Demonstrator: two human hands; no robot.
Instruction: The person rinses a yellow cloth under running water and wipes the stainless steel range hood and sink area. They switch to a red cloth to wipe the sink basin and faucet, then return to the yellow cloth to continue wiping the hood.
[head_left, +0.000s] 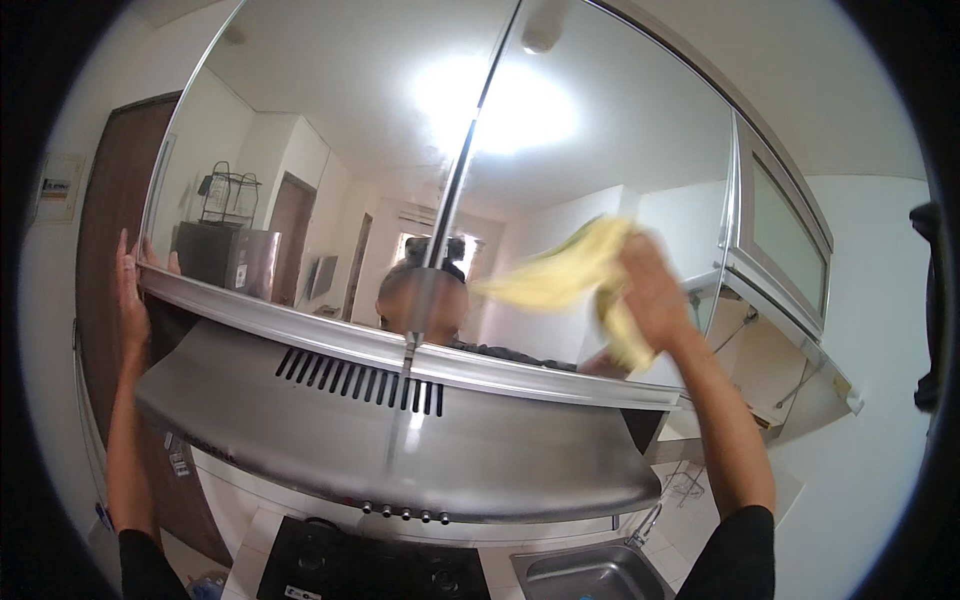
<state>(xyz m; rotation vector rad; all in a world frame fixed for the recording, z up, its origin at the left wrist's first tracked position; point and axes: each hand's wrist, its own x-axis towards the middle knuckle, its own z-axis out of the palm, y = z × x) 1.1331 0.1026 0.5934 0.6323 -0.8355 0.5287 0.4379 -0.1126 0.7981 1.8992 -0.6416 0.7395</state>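
Observation:
Two mirrored cabinet doors (322, 172) hang before me, with a narrow dark gap between them. My right hand (652, 296) grips a yellow cloth (559, 274) in front of the right mirrored door (645, 172); hand and cloth are blurred. Whether the cloth touches the glass all along is hard to tell. At the lower left corner, my left hand (133, 289) rests against the side edge of the left door, its fingers spread and holding nothing else. The mirrors reflect a room, a ceiling light and a person with a head camera.
Below the doors juts a stainless steel range hood (390, 442) with slots and knobs. Under it are a black gas cooktop (367, 559) and a metal sink (600, 574) with a faucet (643, 529). A raised frosted-glass cabinet door (784, 217) sticks out at right; a brown door (124, 195) stands left.

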